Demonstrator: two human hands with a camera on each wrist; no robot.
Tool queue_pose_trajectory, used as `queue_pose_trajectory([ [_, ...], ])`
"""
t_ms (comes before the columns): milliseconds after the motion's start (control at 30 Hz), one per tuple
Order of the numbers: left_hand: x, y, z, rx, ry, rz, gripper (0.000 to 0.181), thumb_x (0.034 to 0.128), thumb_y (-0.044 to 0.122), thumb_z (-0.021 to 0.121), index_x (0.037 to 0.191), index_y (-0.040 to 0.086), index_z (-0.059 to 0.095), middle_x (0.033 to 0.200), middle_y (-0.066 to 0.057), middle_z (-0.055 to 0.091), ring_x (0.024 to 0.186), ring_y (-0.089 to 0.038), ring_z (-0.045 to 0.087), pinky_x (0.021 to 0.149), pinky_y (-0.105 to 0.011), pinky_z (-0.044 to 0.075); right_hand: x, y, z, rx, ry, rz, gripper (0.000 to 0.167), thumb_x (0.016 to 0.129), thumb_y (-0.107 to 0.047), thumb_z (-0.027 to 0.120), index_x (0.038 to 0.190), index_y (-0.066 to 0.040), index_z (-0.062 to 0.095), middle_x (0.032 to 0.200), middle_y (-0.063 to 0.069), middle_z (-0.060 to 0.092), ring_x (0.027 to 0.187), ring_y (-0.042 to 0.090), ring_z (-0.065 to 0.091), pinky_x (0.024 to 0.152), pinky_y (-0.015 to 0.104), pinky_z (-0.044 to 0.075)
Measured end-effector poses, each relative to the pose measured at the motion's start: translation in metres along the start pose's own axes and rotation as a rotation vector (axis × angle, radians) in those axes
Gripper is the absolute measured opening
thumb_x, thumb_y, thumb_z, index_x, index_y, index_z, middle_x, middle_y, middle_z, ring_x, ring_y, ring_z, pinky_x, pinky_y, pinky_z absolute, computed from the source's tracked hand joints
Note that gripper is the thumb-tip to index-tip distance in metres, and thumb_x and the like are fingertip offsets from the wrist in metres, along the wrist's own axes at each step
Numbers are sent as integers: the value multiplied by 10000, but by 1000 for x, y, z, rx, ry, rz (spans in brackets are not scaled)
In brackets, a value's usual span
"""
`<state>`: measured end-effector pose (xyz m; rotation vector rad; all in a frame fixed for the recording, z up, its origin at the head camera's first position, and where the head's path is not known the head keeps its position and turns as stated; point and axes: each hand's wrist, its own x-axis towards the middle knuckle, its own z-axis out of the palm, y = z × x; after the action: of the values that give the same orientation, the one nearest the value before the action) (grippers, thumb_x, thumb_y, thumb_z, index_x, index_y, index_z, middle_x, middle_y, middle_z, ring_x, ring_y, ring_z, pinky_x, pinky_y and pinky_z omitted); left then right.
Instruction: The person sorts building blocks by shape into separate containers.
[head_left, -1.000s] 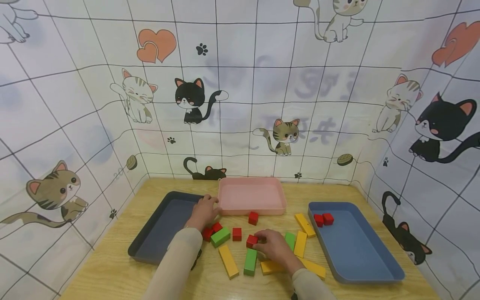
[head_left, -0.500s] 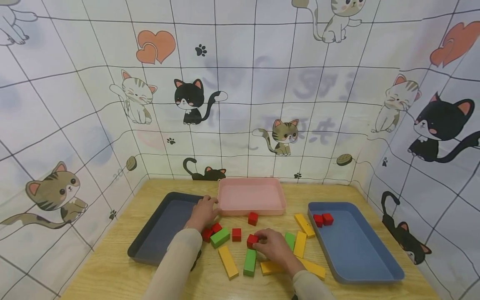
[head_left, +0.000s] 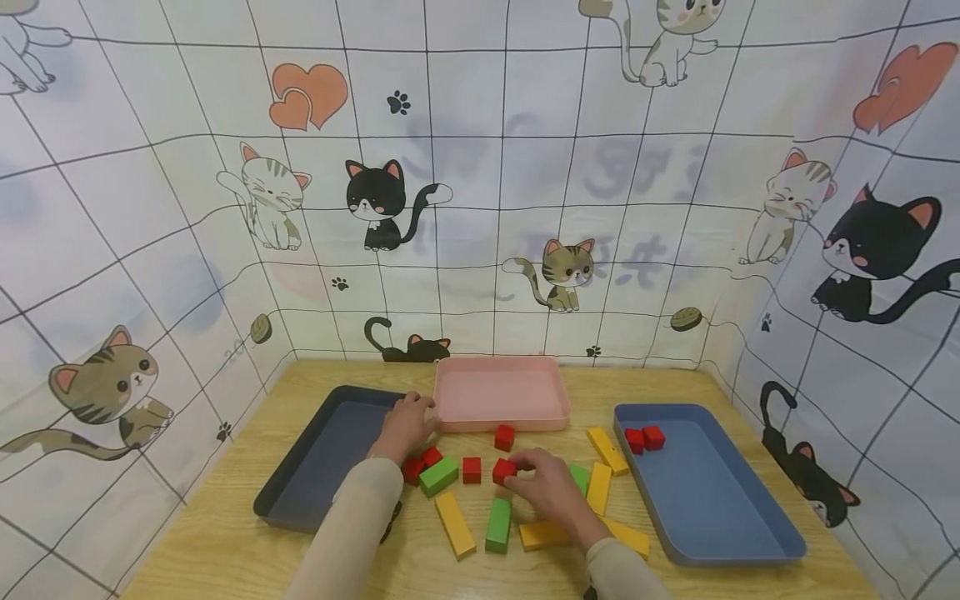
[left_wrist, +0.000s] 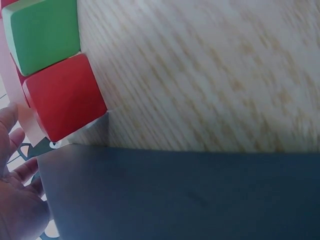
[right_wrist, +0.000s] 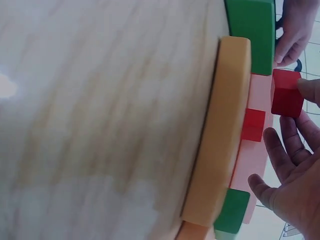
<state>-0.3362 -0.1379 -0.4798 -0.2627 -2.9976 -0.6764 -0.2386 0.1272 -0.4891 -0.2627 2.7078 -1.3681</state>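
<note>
Between the thumb and a finger of my right hand (head_left: 551, 489), a small red cube (head_left: 504, 472) is pinched; the right wrist view shows this red cube (right_wrist: 287, 93) off the table, other fingers spread below. Just in front of it lies a green block (head_left: 498, 526). My left hand (head_left: 406, 427) holds nothing, its fingers loosely bent over the right rim of the dark tray (head_left: 272, 475). Near its wrist sit two red cubes (head_left: 412, 472) against another green block (head_left: 438, 477). Two more loose red cubes, one nearer (head_left: 472, 470) and one farther (head_left: 505, 438), stand between the hands.
A pink tray (head_left: 502, 423) stands at the back. To the right, a blue tray (head_left: 735, 500) holds two red cubes (head_left: 653, 437). Several yellow blocks (head_left: 455, 525) lie about the wooden table (head_left: 217, 554). A cat-patterned cloth (head_left: 465, 167) surrounds the table on three sides.
My right hand has raised the pinched red cube slightly, away from the green block in front of it. The left hand keeps its place; the head view has shifted a little.
</note>
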Motion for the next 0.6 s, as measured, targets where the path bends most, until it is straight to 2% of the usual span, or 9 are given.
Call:
queue_pose_trajectory([
  [233, 0, 1, -1, 8, 4, 3, 357, 975, 262, 649, 1281, 80, 624, 1339, -184, 501, 1191, -396, 488, 970, -607, 391, 1, -6, -10, 20, 52, 7, 319, 917, -281, 724, 1204, -148, 677, 1155, -13, 654, 1010, 197, 573, 911, 458, 488],
  [600, 2, 0, 0, 4, -3, -2, 365, 977, 285, 645, 1285, 91, 623, 1354, -178, 493, 1201, -387, 483, 980, -588, 391, 6, -13, -34, 5, 159, -38, 267, 909, -271, 737, 1167, -204, 717, 1117, -41, 691, 1065, 216, 599, 921, 491, 484],
])
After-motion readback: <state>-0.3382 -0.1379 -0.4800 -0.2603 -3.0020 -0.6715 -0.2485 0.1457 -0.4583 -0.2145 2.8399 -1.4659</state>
